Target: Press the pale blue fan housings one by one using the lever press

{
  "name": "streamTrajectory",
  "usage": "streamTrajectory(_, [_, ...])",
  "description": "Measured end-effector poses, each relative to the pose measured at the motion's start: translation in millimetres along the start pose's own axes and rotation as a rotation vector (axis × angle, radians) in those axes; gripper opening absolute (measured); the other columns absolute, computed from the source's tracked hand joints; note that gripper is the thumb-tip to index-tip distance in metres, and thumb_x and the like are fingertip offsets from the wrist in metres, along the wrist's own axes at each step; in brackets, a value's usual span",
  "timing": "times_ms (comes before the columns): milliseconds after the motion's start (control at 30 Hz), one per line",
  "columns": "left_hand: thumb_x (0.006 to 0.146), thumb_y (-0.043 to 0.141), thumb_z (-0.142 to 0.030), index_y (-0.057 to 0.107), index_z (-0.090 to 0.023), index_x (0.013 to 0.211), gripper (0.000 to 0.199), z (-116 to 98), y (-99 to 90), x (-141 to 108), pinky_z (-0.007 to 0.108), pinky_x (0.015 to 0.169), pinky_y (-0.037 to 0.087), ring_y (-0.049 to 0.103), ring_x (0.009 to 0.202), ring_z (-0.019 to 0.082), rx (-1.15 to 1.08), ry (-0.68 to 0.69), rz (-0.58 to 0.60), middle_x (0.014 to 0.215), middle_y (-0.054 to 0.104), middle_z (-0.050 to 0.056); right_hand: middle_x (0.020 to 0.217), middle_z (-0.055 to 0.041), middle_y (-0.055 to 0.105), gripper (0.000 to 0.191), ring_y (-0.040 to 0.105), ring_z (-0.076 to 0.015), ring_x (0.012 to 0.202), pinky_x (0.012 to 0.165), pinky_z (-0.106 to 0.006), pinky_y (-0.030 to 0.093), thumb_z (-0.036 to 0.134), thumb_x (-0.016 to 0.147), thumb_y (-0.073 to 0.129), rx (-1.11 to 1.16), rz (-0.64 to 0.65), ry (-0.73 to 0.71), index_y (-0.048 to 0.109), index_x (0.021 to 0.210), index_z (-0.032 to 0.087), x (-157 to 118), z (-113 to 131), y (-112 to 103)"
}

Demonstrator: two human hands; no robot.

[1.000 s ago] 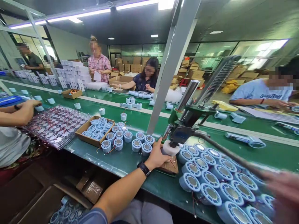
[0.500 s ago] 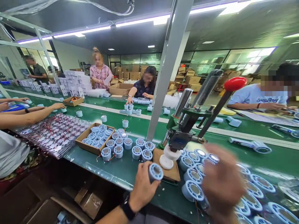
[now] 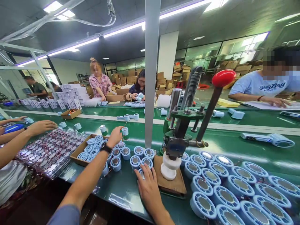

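My left hand [image 3: 115, 136], with a dark watch on its wrist, reaches across to a light-blue cylindrical housing [image 3: 125, 131] on the green belt. Its fingers are closed at the housing's left side, partly hidden by the hand itself. My right hand [image 3: 148, 182] is curled over another light-blue housing [image 3: 141, 173], which it largely covers, thumb on the left and fingers on the right. That housing stands at the near side of a small group of housings [image 3: 135, 161] with grey round centres. Just right of this hand is a hand press [image 3: 177, 148] with white pads and a red-knobbed lever [image 3: 223, 78].
Many more housings [image 3: 226, 197] stand in rows right of the press. A cardboard box of blue rings [image 3: 81, 161] sits left, beside a sheet of small parts [image 3: 53, 147]. A grey post [image 3: 150, 78] rises behind the group. Co-workers' arms [image 3: 35, 128] reach in from the left.
My left hand has let go of the housing it held near the press and stretched far left to another. My right hand has come left from beside the press lever onto a housing at the group.
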State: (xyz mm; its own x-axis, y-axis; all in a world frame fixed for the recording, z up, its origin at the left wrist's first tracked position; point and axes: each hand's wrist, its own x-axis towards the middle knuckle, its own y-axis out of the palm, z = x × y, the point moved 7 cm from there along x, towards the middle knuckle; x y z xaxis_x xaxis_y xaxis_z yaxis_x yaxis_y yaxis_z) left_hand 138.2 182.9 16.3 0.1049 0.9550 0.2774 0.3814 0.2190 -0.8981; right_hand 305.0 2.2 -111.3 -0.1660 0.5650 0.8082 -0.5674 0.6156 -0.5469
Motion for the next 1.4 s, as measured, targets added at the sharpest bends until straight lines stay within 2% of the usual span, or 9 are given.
streamTrajectory(167, [0.093, 0.061, -0.034, 0.059, -0.015, 0.121, 0.034, -6, 42.5, 85, 0.043, 0.089, 0.056, 0.063, 0.104, 0.021, 0.093, -0.009, 0.162, 0.120, 0.062, 0.009, 0.134, -0.0093, 0.052, 0.034, 0.040, -0.0232, 0.134, 0.120, -0.044, 0.017, 0.011, 0.085, 0.054, 0.040, -0.030, 0.004, 0.064, 0.114, 0.024, -3, -2, 0])
streamTrajectory(367, [0.093, 0.059, -0.026, 0.056, -0.012, 0.128, 0.038, -34, 35.9, 80, 0.044, 0.097, 0.050, 0.061, 0.108, 0.024, 0.160, 0.008, 0.141, 0.122, 0.059, 0.014, 0.136, -0.0095, 0.052, 0.043, 0.036, -0.0252, 0.138, 0.122, -0.046, 0.011, 0.012, 0.081, 0.056, 0.069, 0.081, -0.002, 0.061, 0.122, 0.023, -3, -2, -6])
streamTrajectory(467, [0.090, 0.058, -0.022, 0.049, -0.016, 0.137, 0.049, -39, 2.9, 27, 0.037, 0.102, 0.045, 0.059, 0.109, 0.023, 0.186, 0.081, 0.112, 0.122, 0.056, 0.013, 0.135, -0.0062, 0.055, 0.030, 0.039, -0.0218, 0.137, 0.123, -0.044, 0.009, 0.010, 0.087, 0.051, 0.070, 0.072, -0.047, 0.063, 0.112, 0.021, -2, 3, -8])
streamTrajectory(567, [0.082, 0.063, -0.028, 0.058, -0.024, 0.127, 0.045, -38, -12.5, -70, 0.034, 0.092, 0.049, 0.061, 0.097, 0.022, 0.229, 0.230, 0.361, 0.110, 0.060, 0.007, 0.134, -0.0040, 0.057, 0.024, 0.043, -0.0206, 0.134, 0.123, -0.044, 0.015, 0.010, 0.092, 0.048, 0.071, 0.075, -0.122, 0.063, 0.109, 0.019, 3, 11, -4])
streamTrajectory(667, [0.077, 0.065, -0.025, 0.063, -0.027, 0.121, 0.044, -24, -10.4, -165, 0.033, 0.088, 0.049, 0.063, 0.093, 0.023, 0.244, 0.146, 0.614, 0.106, 0.062, 0.005, 0.132, -0.0043, 0.060, 0.023, 0.049, -0.0219, 0.128, 0.118, -0.045, 0.027, 0.012, 0.093, 0.049, 0.043, 0.121, -0.186, 0.064, 0.109, 0.019, 13, 17, 6])
streamTrajectory(800, [0.080, 0.062, -0.021, 0.063, -0.024, 0.122, 0.042, -24, 14.9, -218, 0.033, 0.091, 0.050, 0.064, 0.096, 0.022, 0.155, -0.010, 0.579, 0.110, 0.059, 0.007, 0.127, -0.0057, 0.062, 0.026, 0.052, -0.0254, 0.125, 0.112, -0.050, 0.034, 0.009, 0.091, 0.049, -0.034, 0.181, -0.208, 0.065, 0.108, 0.019, 31, 18, 15])
streamTrajectory(1067, [0.078, 0.060, -0.009, 0.052, -0.019, 0.137, 0.060, -15, 36.0, -211, 0.035, 0.105, 0.048, 0.062, 0.114, 0.021, -0.227, 0.053, 0.190, 0.131, 0.060, 0.011, 0.133, -0.0119, 0.056, 0.038, 0.051, -0.0253, 0.122, 0.100, -0.042, 0.043, 0.013, 0.094, 0.038, 0.068, 0.073, -0.111, 0.062, 0.124, 0.017, 6, 49, -6])
streamTrajectory(1233, [0.089, 0.041, -0.007, 0.060, -0.014, 0.128, 0.044, 85, -37.2, -153, 0.040, 0.107, 0.044, 0.060, 0.118, 0.024, 0.178, -0.175, -0.048, 0.127, 0.064, 0.015, 0.125, -0.0095, 0.062, 0.027, 0.054, -0.0255, 0.119, 0.103, -0.047, 0.041, 0.018, 0.094, 0.045, 0.203, 0.087, -0.101, 0.065, 0.111, 0.020, -7, 64, -9])
streamTrajectory(1400, [0.065, 0.060, 0.000, 0.070, -0.014, 0.110, 0.048, 150, -53.2, -87, 0.033, 0.103, 0.046, 0.064, 0.111, 0.025, 0.253, -0.156, 0.171, 0.113, 0.071, 0.012, 0.107, -0.0064, 0.068, 0.024, 0.061, -0.0172, 0.111, 0.098, -0.037, 0.049, 0.007, 0.091, 0.047, 0.387, 0.096, -0.161, 0.065, 0.102, 0.020, -9, 60, -21])
